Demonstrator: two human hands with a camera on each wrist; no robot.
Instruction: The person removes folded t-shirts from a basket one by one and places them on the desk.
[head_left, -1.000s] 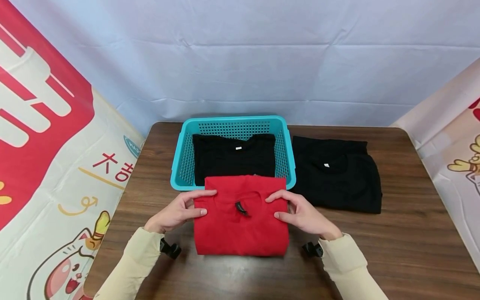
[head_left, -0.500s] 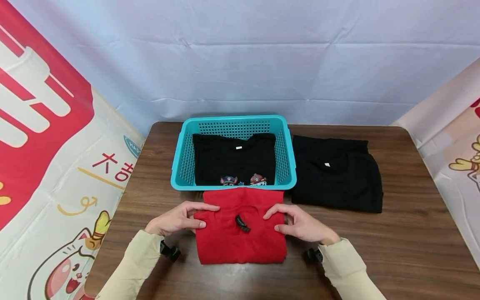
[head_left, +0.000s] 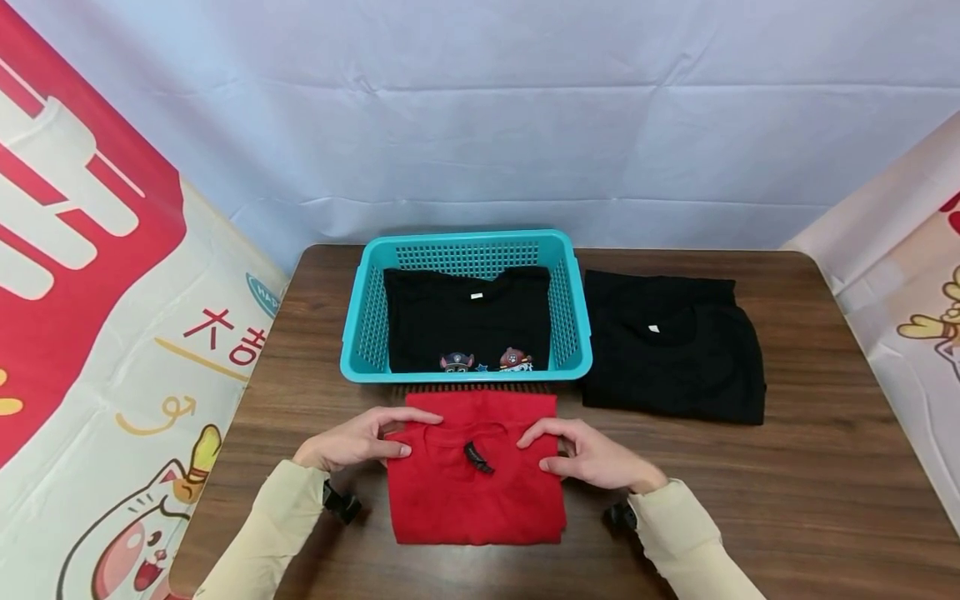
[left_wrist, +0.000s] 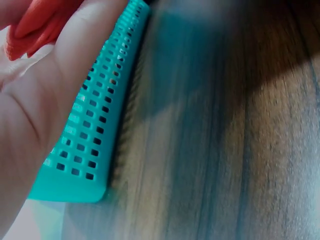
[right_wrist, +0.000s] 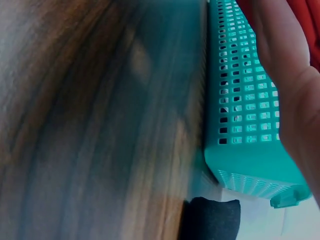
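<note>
A folded red T-shirt (head_left: 480, 500) with a dark neck label lies in front of the basket in the head view, neckline facing up. My left hand (head_left: 367, 437) grips its left edge, thumb and index finger on top and the other fingers out of sight underneath. On the opposite edge, my right hand (head_left: 592, 454) holds the shirt in the same way. Red cloth (left_wrist: 42, 25) shows bunched by the fingers in the left wrist view. Behind the shirt stands a turquoise basket (head_left: 465, 377), holding a folded black T-shirt (head_left: 468, 325) with cartoon figures printed on it.
Right of the basket, another folded black T-shirt (head_left: 675, 367) with a white label lies on the wooden table (head_left: 825, 467). A pale cloth backdrop (head_left: 480, 125) hangs behind the table's far edge. Printed sheets flank both sides.
Both hands have drawn the red T-shirt back from over the basket's front rim toward the body and lowered it. The cartoon print on the black shirt in the basket has come into view.
</note>
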